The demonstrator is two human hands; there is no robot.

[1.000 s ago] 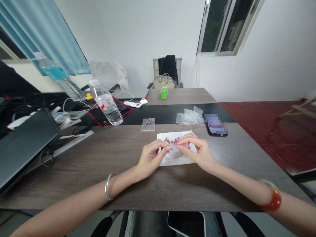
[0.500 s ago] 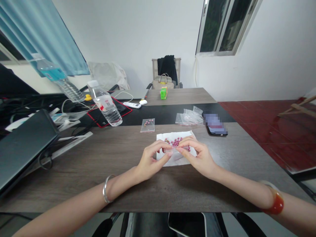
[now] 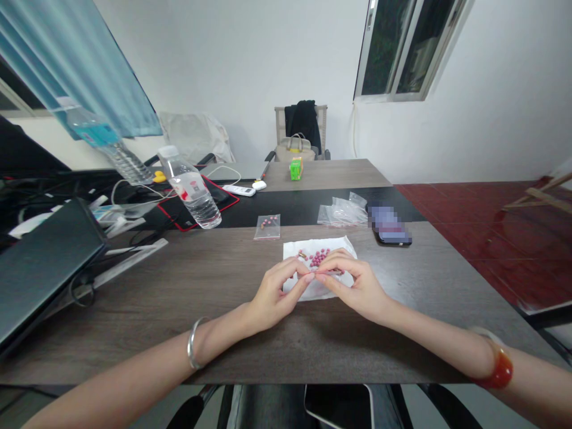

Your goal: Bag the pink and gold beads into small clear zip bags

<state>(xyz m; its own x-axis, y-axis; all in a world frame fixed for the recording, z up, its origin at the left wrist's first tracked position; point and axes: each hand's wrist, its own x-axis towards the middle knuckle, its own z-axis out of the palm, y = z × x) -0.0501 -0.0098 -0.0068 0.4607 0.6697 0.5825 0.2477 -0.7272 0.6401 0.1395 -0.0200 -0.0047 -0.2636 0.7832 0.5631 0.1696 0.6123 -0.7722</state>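
Spread beneath everything, a wood-grain table (image 3: 214, 280). On it, straight ahead, white paper (image 3: 347, 243). Over the paper's near half, the left hand (image 3: 270, 292) from one side and the right hand (image 3: 366, 292) from the other, mirror-like, tips meeting or nearly so; cannot tell which. Farther off, on the table's dark band, the bag pile (image 3: 342, 211), and just right of that, the phone (image 3: 393, 232). Left of the paper and apart from it, lying flat, a filled bag (image 3: 267, 229). Right at the fingertips, seemingly a clear bag, the held bag (image 3: 333, 272), pinched between thumb and forefinger on either side, visible edge running left to right, crosswise to the reach; mostly hidden by fingers, so cannot tell whether parted or sealed at the mouth. Just past the fingertips, on the paper, loose pink pills (image 3: 318, 258) by the look of them, straight beyond that crosswise edge, closer to the right hand than to the left. Slightly leftward of these, a brownish capsule (image 3: 302, 254), closer to the left hand
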